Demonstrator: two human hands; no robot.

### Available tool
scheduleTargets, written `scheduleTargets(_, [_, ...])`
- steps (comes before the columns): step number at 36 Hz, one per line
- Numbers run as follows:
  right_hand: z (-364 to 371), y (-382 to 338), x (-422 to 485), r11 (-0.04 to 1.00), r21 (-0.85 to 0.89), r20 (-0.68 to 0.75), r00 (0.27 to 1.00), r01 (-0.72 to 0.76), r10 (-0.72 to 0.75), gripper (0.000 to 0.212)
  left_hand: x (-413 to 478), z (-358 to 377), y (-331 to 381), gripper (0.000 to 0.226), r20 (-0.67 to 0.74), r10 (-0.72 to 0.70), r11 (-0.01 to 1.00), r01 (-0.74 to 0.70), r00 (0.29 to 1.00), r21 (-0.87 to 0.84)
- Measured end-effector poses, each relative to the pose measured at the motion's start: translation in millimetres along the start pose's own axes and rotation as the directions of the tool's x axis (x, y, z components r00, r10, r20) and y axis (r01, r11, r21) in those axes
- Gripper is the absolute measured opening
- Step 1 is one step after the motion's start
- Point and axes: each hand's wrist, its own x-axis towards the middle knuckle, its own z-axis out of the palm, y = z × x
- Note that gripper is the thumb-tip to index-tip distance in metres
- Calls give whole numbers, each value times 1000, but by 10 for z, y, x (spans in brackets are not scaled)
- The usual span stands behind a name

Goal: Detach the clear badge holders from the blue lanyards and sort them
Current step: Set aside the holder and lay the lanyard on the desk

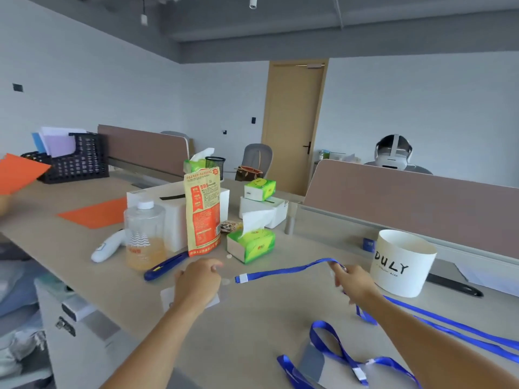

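My right hand [353,282] pinches a blue lanyard [286,270] near its clip end, lifted above the desk; the strap stretches left to a white-banded tip. My left hand [200,280] rests on a clear badge holder [168,297] lying flat on the desk, fingers curled over it. A second blue lanyard [331,346] lies looped at the near edge with a clear badge holder [311,362] attached. More blue lanyard straps [449,324] run off to the right under my right forearm.
A white paper bucket [401,263] marked DULY stands right of my right hand. Ahead are a green tissue pack [251,244], an orange pouch [202,209], a plastic bottle [144,234], a blue utility knife [165,266] and white boxes. Another person sits behind the divider.
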Motion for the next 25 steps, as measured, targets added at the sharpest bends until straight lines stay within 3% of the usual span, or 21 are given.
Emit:
scheduleTargets(5, [13, -117, 310, 958, -267, -16, 994, 99, -107, 49, 97, 82, -150, 42, -15, -32, 997, 33, 999, 77])
scheduleTargets(13, [121, -132, 908, 830, -419, 250, 925, 369, -285, 51, 178, 200, -404, 35, 0, -120, 987, 119, 993, 112])
scheduleTargets(19, [307, -233, 1254, 844, -328, 283, 896, 425, -341, 43, 204, 299, -467, 12, -100, -228, 969, 236, 969, 77])
scheduleTargets(25, [545, -222, 1617, 759, -532, 299, 922, 374, -245, 29, 239, 408, -427, 13, -129, -144, 967, 168, 981, 193])
